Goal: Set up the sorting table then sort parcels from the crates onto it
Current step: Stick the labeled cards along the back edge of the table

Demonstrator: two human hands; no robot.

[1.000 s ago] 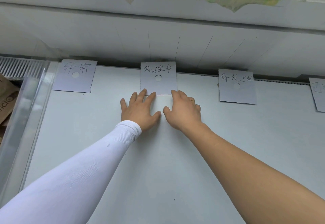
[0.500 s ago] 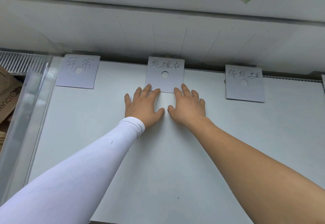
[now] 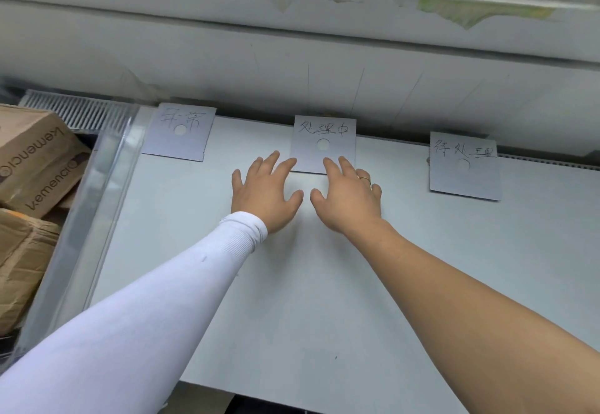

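Both hands lie flat, palms down, on the pale table (image 3: 324, 300), fingers straight and slightly spread, holding nothing. The left hand (image 3: 264, 191), at the end of a white sleeve (image 3: 162, 300), has its fingertips (image 3: 290, 163) touching the lower left edge of the middle card (image 3: 323, 144). The right hand (image 3: 349, 197), bare-armed and wearing a ring (image 3: 365, 178), rests its fingertips (image 3: 327, 163) on the card's lower edge. The thumbs are near each other but apart. This card sits at the table's far edge against the wall. A left card (image 3: 180, 131) and a right card (image 3: 464, 167) lie well apart on either side. At far left, brown parcels (image 3: 32, 167) sit in a clear crate (image 3: 81, 219) beside the table.
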